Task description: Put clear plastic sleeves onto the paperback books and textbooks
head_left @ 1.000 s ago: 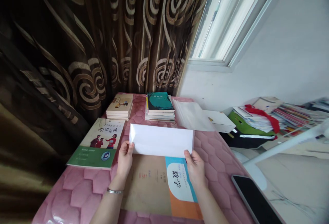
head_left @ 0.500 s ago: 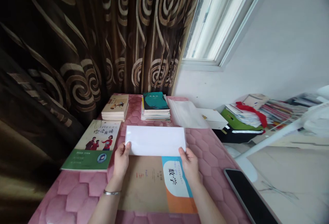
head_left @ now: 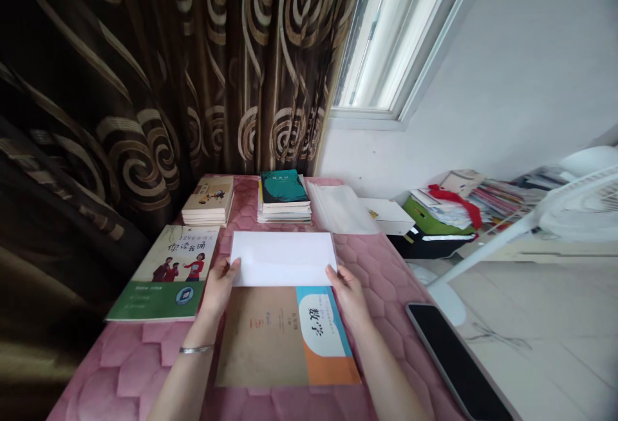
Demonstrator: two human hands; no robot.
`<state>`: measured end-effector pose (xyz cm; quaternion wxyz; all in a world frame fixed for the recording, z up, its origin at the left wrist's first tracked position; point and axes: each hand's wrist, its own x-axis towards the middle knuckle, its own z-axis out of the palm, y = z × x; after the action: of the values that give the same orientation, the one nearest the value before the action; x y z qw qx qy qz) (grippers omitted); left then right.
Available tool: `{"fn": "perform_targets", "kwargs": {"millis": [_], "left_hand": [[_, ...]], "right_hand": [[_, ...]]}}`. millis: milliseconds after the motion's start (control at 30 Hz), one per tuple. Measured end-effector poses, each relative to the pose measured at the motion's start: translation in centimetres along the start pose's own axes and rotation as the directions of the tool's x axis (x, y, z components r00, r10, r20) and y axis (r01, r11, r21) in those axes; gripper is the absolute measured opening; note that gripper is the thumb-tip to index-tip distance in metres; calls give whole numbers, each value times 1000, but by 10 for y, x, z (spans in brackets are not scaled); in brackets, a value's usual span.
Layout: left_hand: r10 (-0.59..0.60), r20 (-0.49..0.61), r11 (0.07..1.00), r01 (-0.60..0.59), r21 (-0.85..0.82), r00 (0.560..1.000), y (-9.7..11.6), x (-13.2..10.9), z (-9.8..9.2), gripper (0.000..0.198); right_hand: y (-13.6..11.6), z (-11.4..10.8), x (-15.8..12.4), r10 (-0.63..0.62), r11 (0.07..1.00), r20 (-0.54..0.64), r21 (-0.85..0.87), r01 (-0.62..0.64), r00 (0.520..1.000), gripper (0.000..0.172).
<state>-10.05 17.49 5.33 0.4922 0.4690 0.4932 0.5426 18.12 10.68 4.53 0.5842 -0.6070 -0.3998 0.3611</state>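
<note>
A glossy white sheet (head_left: 284, 259) spans the space between my two hands, along the far edge of a math textbook (head_left: 263, 337). My left hand (head_left: 221, 286) pinches its left edge, thumb on top. On the opposite edge, my right hand (head_left: 348, 293) grips the sheet the same way. The textbook lies sideways below it, with a tan cover and a blue and orange strip. Whether the sheet is joined to the textbook, I cannot tell. A green and white book (head_left: 167, 273) lies to the left of my left hand.
Two book stacks (head_left: 207, 202) (head_left: 284, 197) stand at the back of the pink quilted surface (head_left: 386, 308). Clear plastic sheets (head_left: 340, 207) and a white box (head_left: 389, 215) lie to their right. A dark phone-like device (head_left: 456, 360) rests at the right edge, near a white fan (head_left: 579, 199).
The view has turned slightly to the right, so everything sits a little further left, and more of the fan shows. Both hands keep their hold on the white sheet.
</note>
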Motion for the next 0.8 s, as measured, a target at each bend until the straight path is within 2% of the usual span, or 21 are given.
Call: {"fn": "perform_targets", "kwargs": {"millis": [100,200,300,367,467,633,800], "left_hand": [[23,-53,997,-19,74,998,3,7,4,45],[49,-105,990,-34,136,993,5,15,9,43],[71,-139,985,-48,165,988,7,22,13,40],[92,-150,980,-63,186,984,7,26,15,38],[114,-172,976,-78,203,978,5,30,16,34],[136,-210,971,-88,223,968,-1,36,17,30],[87,-242,982,-42,184,966,-2,34,15,31]], "right_hand": [[-12,-18,-2,0,976,-29,-218,-7,1000,38],[-11,-37,-22,23,919,-81,-391,-53,996,32],[2,-45,-56,139,907,-10,-401,-132,990,32],[10,-45,-77,168,922,60,-364,-135,984,34],[16,-43,-94,173,915,99,-384,-123,980,34],[24,-41,-93,154,881,62,-461,-108,986,27],[27,-48,-68,96,935,58,-348,-70,994,27]]}}
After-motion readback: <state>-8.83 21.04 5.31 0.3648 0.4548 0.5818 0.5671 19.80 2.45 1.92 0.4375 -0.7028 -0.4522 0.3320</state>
